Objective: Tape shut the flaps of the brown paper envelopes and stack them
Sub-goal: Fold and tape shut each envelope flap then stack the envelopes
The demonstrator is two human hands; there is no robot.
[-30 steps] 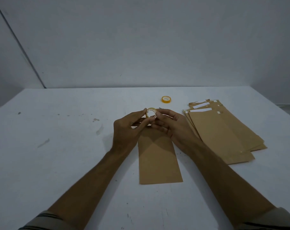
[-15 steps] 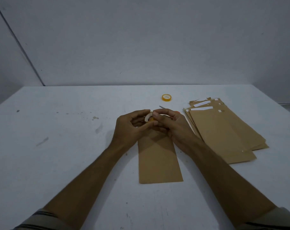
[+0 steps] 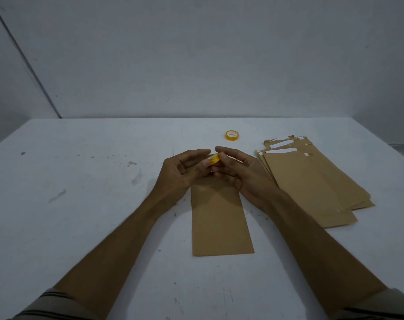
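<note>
White worktop (image 3: 85, 227), scuffed and stained toward left edge; plain grey wall (image 3: 196, 54) behind far edge.

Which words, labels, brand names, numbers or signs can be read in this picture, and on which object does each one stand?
None can be read.
White strips on the pile of brown paper envelopes: blank, no print visible.
Single brown paper envelope on the white table: plain.
Small yellow tape roll held between left hand and right hand: too small and blurred to tell.
Second yellow tape roll farther back: no print visible.
</note>
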